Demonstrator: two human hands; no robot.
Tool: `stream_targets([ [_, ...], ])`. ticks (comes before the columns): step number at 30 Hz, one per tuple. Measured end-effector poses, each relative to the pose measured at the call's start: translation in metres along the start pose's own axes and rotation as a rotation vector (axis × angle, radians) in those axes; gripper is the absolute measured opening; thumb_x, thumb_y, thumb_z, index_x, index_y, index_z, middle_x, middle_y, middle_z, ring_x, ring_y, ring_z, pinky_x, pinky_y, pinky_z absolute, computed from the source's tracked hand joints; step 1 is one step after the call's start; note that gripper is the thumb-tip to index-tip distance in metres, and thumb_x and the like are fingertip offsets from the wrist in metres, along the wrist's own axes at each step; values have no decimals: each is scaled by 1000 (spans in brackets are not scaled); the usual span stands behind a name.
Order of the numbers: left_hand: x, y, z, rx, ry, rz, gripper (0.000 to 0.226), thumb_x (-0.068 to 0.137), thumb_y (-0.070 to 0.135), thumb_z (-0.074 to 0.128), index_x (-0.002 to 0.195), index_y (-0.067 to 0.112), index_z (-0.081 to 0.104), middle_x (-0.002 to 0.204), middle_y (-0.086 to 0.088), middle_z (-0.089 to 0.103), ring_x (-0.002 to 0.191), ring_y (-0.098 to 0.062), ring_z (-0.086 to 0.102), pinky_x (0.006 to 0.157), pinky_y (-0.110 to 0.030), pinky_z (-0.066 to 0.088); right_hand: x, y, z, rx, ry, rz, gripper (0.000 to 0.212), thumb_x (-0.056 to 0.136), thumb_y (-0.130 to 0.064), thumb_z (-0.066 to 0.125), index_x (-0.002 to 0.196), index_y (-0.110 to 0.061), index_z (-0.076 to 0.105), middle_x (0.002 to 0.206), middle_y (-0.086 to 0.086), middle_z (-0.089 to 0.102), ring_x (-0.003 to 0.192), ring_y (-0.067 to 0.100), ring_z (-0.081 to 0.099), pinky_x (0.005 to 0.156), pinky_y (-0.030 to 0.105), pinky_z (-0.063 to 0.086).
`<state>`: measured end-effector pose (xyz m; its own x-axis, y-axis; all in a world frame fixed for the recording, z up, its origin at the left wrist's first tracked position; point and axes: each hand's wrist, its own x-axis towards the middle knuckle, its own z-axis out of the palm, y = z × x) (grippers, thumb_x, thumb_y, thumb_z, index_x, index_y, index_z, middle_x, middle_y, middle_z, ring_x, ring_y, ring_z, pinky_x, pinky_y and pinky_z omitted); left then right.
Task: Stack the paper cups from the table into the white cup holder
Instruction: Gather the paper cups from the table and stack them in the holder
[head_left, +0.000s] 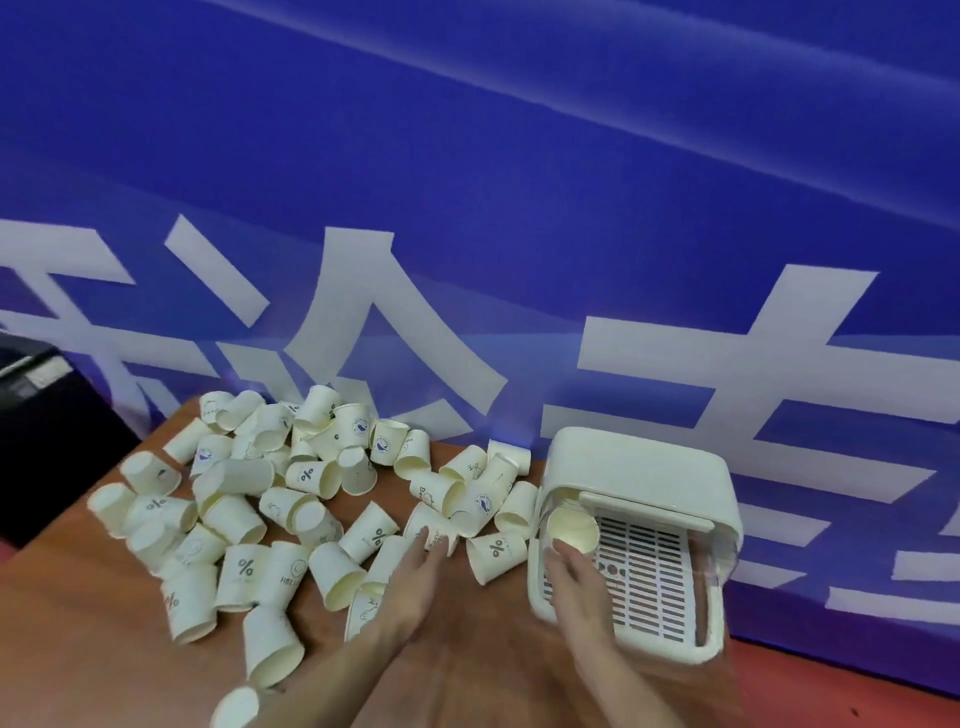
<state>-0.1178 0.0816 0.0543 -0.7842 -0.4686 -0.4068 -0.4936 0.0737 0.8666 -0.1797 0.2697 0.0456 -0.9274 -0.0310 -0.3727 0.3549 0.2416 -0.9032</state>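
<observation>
A blue banner (519, 182) with large white characters fills the background and stands directly behind the work area. Below it, a brown wooden table (104, 649) carries all task items. A dark object (36, 415) sits at the far left, beside the table edge; its nature cannot be determined.

The white cup holder (644, 467) stands at the right end of the table, against the banner. It has a rounded solid top and a slotted white tray (644, 577) that slopes toward the viewer.

The loose paper cups (249, 493) cover the left and centre of the table in a scattered pile. Most lie on their sides, some stand inverted, and several bear a "%" mark or a blue emblem.

The right hand (576, 577) is positioned over the left front corner of the holder. Its fingers are extended toward one cup (571, 530) that lies on its side at the upper left of the tray, mouth toward the viewer. Fingertips appear to touch the cup rim; a closed grasp is not visible.

The left hand (415, 582) reaches into the pile near the holder. Its fingers are straight and slightly spread, and the tips rest on a small tipped cup (434, 530).
</observation>
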Motion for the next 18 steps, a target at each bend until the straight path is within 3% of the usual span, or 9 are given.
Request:
stream_targets([
  [2,-6,-8,-22,60,76,28,61,99,47,46,153,22,30,157,6,30,145,-13,25,116,-29,17,-11,-8,15,-121,-109,-89,34,94,-33,59,127,-26,61,114,-9,64,103,9,58,94,27,43],
  [7,-33,-41,-77,280,160,70,68,96,58,44,154,28,23,159,11,21,146,-11,21,120,-34,17,-27,-8,52,-416,-321,-293,55,92,-43,60,143,-25,49,138,-8,53,127,9,48,108,26,35],
  [10,-55,-65,-113,366,239,62,73,89,71,41,151,36,27,155,11,31,141,-11,30,116,-40,27,-34,-4,76,-546,-437,-391,58,93,-45,59,145,-24,46,141,-5,49,131,12,43,110,26,32],
  [13,-75,-83,-147,451,293,30,70,94,53,48,153,23,27,158,3,28,144,-12,24,116,-29,22,-44,4,106,-656,-539,-481,58,93,-46,58,145,-26,44,142,-6,48,131,10,41,109,27,33],
  [15,-81,-91,-167,499,309,54,63,97,41,51,152,21,28,154,2,34,140,-13,30,107,-23,24,-54,9,122,-710,-582,-520,56,94,-44,57,146,-28,43,140,-8,48,130,12,40,104,26,35],
  [18,-77,-104,-194,522,288,29,62,98,40,50,153,22,26,154,-1,33,141,-17,30,110,-28,24,-66,16,145,-790,-612,-548,57,94,-46,55,146,-29,41,139,-9,47,128,11,38,100,25,35],
])
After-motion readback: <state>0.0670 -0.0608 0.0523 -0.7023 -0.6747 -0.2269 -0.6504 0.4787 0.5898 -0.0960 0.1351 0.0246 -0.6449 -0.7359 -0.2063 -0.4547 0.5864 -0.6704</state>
